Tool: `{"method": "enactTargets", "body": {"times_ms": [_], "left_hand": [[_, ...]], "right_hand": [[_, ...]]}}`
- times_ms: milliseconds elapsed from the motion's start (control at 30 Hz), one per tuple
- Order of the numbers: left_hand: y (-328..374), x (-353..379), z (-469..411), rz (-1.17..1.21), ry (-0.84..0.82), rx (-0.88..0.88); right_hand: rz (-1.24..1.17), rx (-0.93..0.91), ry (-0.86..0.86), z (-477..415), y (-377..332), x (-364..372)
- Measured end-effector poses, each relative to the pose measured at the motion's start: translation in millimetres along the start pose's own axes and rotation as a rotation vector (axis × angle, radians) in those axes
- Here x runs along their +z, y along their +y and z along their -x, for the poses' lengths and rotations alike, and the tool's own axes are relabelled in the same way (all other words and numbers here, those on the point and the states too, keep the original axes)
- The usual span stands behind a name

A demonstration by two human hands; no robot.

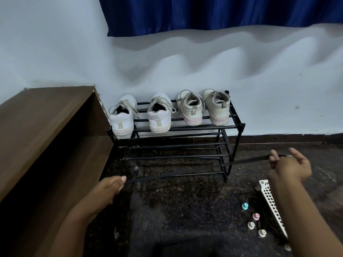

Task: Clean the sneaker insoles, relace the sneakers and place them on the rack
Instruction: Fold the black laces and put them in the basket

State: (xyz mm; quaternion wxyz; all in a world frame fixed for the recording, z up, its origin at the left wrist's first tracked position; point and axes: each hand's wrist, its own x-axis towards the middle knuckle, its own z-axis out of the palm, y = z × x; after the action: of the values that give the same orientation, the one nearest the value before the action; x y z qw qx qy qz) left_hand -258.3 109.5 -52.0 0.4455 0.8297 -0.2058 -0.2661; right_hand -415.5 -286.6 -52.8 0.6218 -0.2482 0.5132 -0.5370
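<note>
Head view, read from left to right. A brown wooden cabinet (46,127) runs along the left edge, its end against the pale wall. Just beside its lower front, the left hand (111,186) is clenched round one end of a black lace (157,177). The lace is stretched taut, rising to the right across the front of the rack (241,126). The rack is a black tubular frame of several tiers that stands on the dark speckled floor (185,210) against the wall.

Four sneakers sit on its top tier with heels toward the camera, all with pale laces threaded. They comprise a white left pair (121,119) and a right pair (216,110) with pinkish trim at the heel. The tiers below hold nothing visible.

To the right of the rack, the right hand (289,166) grasps the other end of the lace, fingers curled about it. Below that forearm lie a white perforated basket (270,203) and, near it on the floor, four small coloured caps (245,205). A blue curtain (222,13) hangs across the top.
</note>
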Motion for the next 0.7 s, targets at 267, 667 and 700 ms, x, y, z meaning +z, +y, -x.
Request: {"method": "enactTargets", "body": {"times_ms": [267,667,700], "left_hand": [[-28.8,-23.5,0.3,-0.085,0.135,-0.153],[41.2,63.6,-8.8,0.729,0.102,-0.412],[46.0,73.3,-8.7,0.857,0.038,-0.461]], "right_hand": [[-0.035,0.037,-0.035,-6.1,-11.6,-4.0],[1.014,-0.491,-0.890,61.8,42.4,4.5],[1.025,-0.534,-0.922,71.7,48.0,5.6]]}}
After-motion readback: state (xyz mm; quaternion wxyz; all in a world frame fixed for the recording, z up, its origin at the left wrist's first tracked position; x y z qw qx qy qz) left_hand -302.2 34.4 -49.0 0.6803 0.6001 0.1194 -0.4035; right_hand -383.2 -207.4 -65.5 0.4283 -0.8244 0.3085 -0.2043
